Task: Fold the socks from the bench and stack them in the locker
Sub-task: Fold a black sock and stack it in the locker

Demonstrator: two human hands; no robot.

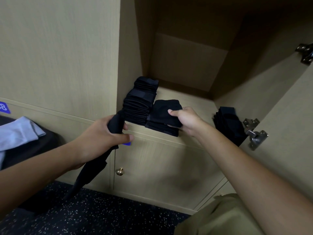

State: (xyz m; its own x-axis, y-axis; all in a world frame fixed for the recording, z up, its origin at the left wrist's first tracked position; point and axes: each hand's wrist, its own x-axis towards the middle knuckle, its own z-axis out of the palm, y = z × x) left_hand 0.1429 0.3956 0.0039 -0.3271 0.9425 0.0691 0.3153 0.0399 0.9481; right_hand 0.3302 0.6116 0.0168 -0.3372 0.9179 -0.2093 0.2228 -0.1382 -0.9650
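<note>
Around the right grip (183,118) sits the open locker (186,65), w/ deep free room behind and above, so height is no limit; the tight part is the front shelf edge (152,133) just under both hands. Left of that grip stands the tall sock stack (140,102), leaning a bit toward the left wall, its base at the shelf lip; a nudge from the folded sock (162,112) could tip it off the front. That folded sock is pinched by the right grip, thumb on top, fingers under, resting on the low stack (162,128), which overhangs the lip slightly, so pressing down near the front may slide it out. Right of the grip, another dark pile (227,122) sits by the door hinge (254,131), well apart. Left grip (108,133) is clamped round an unfolded long sock (94,163) hanging below toward the floor, prob. next to fold; its free tail could snag the brass knob (120,171).
</note>
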